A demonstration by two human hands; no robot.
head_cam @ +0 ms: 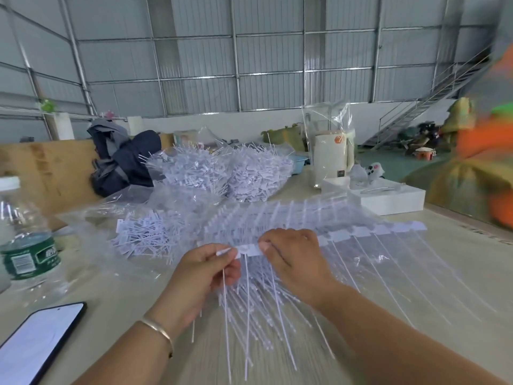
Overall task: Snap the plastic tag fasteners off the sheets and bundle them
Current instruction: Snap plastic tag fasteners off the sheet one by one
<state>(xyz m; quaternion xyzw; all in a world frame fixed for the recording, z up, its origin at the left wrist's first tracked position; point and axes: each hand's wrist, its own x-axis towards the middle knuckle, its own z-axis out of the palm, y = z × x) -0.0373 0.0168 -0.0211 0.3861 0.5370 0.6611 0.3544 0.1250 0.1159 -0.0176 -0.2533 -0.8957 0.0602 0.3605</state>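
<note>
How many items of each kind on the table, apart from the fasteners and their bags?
Water bottle: 1
Phone: 1
White flat box: 1
White appliance in clear wrap: 1
Dark garment heap: 1
Total: 5
Fasteners are too many and too tangled to count; small pale things behind the box are unclear.

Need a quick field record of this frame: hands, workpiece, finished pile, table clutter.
left hand: left hand pinches a detached white plastic tag fastener by its head
right hand: right hand grips the edge of the translucent sheet of joined tag fasteners
loose pile: white snapped-off fasteners, left of the sheet
far heaps: bagged white fasteners
clutter: clear water bottle with green label; black smartphone, screen lit; white flat box
surface: pale wooden table
</note>
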